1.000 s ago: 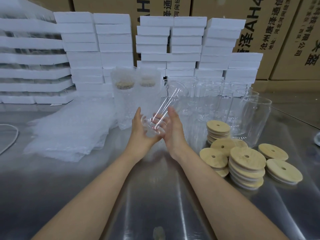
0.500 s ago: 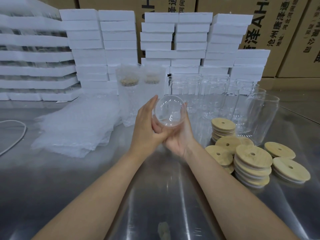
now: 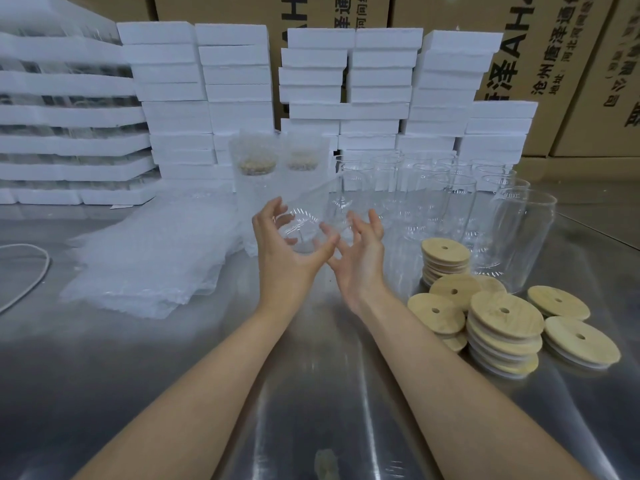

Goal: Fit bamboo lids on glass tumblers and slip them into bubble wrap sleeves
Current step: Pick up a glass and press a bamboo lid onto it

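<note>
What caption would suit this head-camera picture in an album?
Left hand grips a lidless glass tumbler, right hand open beside it; bamboo lids wait at right, bubble wrap sleeves at left.

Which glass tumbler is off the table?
The glass tumbler gripped in the left hand, tilted with its base toward the camera. The other bare tumblers stand upright on the steel table behind the bamboo lids.

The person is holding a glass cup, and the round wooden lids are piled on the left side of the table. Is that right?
Not quite. The left hand does hold a glass cup, but the round wooden lids are piled on the right side of the table, as the head view shows.
</note>
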The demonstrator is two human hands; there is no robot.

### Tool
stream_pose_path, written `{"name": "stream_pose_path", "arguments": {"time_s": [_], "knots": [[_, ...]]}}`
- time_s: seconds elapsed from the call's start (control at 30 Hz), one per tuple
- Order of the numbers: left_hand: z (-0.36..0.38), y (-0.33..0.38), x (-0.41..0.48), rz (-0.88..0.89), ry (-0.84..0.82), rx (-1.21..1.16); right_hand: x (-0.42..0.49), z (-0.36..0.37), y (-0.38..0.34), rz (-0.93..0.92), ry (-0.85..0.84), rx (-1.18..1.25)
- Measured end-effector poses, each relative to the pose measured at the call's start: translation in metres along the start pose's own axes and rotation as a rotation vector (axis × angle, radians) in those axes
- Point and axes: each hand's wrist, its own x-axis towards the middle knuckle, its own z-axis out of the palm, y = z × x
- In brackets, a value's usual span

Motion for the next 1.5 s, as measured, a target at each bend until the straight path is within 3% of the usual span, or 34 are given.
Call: {"name": "stream_pose_path", "arguments": {"time_s": [0.13,0.23,0.4,0.53,0.7,0.8,0.9,1.03,1.17,1.23,1.3,1.4,1.5], "knots": [[0.002,-0.007,-0.001,-0.142,-0.128,0.116,0.006,-0.008,-0.006,-0.092,0.074,-0.033],[0.0,-0.01,0.001,-0.257,-0.171,0.156,0.009,-0.011,-0.011,-0.022,0.138,0.077],[0.003,-0.007,0.004,-0.623,-0.193,-0.302,0.007,-0.012,-0.018,0.083,0.103,0.259],[-0.001,0.0,0.008,-0.88,-0.316,-0.603,0.005,-0.011,-0.016,0.106,0.067,0.101],[-0.008,0.007,0.007,-1.068,-0.616,-0.92,0.0,-0.007,-0.016,0.209,-0.062,-0.015],[-0.015,0.008,0.009,-1.185,-0.697,-1.024,0.0,-0.005,-0.014,0.237,-0.144,-0.047],[-0.021,0.005,0.012,-1.224,-0.726,-0.916,-0.001,-0.004,-0.01,0.224,-0.202,-0.139],[-0.011,0.007,0.01,-1.089,-0.574,-0.704,-0.003,-0.004,-0.007,0.175,-0.159,-0.152],[-0.002,0.003,0.006,-0.564,-0.173,-0.216,0.001,-0.004,-0.011,0.044,0.015,-0.185],[-0.008,0.0,0.006,-0.283,-0.207,-0.071,0.003,-0.006,-0.009,-0.031,0.087,-0.244],[-0.012,-0.005,0.002,-0.086,-0.354,0.037,0.004,-0.005,-0.006,-0.066,0.117,-0.348],[-0.009,-0.007,-0.004,0.009,-0.504,0.21,0.004,-0.001,0.0,-0.036,0.125,-0.408],[-0.01,-0.011,-0.002,-0.056,-0.469,0.236,0.003,0.0,0.002,-0.044,0.072,-0.455]]}}
